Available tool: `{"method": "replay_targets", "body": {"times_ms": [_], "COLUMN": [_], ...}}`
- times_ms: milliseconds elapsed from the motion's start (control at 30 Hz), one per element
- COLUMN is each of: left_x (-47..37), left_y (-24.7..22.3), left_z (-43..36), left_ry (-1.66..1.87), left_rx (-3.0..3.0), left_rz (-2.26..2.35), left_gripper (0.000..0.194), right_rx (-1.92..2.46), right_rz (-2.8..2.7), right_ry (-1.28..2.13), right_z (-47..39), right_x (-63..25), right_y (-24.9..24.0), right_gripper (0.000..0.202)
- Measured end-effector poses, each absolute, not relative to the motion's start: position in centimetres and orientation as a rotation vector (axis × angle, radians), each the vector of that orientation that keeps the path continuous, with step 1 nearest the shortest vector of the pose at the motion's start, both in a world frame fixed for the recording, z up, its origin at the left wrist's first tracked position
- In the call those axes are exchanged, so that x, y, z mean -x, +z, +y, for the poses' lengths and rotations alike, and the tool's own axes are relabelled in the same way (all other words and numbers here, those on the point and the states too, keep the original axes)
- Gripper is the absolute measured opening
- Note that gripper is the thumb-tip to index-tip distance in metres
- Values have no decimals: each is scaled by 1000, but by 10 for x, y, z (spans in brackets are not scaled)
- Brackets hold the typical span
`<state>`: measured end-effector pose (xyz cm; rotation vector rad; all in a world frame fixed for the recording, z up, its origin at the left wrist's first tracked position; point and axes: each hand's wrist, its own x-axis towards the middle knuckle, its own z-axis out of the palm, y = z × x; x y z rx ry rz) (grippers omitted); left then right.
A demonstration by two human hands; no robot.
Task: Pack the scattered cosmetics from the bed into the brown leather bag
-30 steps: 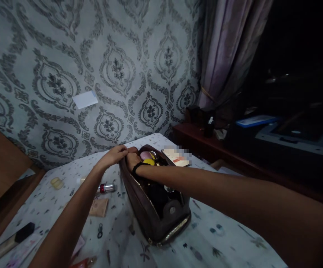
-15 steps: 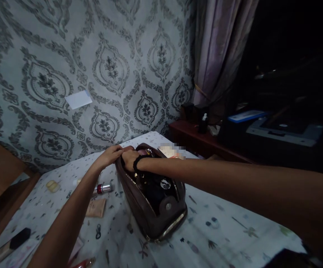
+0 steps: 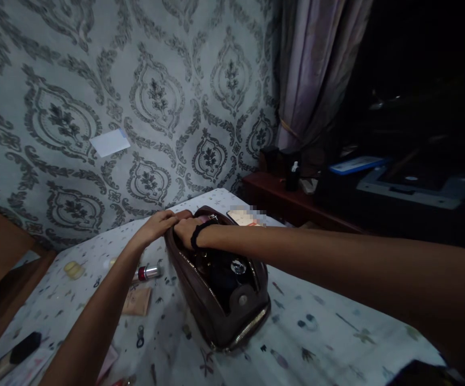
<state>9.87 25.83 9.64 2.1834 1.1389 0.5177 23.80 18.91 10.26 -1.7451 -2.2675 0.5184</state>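
Note:
A dark brown zippered bag sits with its top unzipped on a white patterned cloth. My left hand grips the bag's far left rim, its fingers bent over the edge. Inside the opening is my right hand, with a black band round the wrist; its fingers are hidden by the bag, so what they touch does not show. Dark contents and a shiny round piece show within the bag. Left of it lie a silver-and-red tube and a flat tan packet.
A yellowish item lies at the left of the cloth, and a dark-capped tube at lower left. Beyond the bag rests a partly blurred flat item. A dark red ledge with a small bottle stands behind.
The view has shifted very slightly. My right hand has moved a little to the left inside the bag; my left hand stays at the rim.

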Motion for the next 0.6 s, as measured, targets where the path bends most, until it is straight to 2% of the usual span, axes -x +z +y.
{"method": "replay_targets", "body": {"times_ms": [333,600], "left_x": [-99,-100], "left_y": [96,95], "left_z": [257,258], "left_ry": [541,532], "left_rx": [-2235,-2186], "left_rz": [1116,1100], "left_gripper": [37,36], "right_rx": [1672,1644], "right_rz": [-2310,-2174], "right_ry": [433,629], "right_z": [184,177], "right_x": [-246,-249], "right_y": [106,114], "right_gripper": [20,26]}}
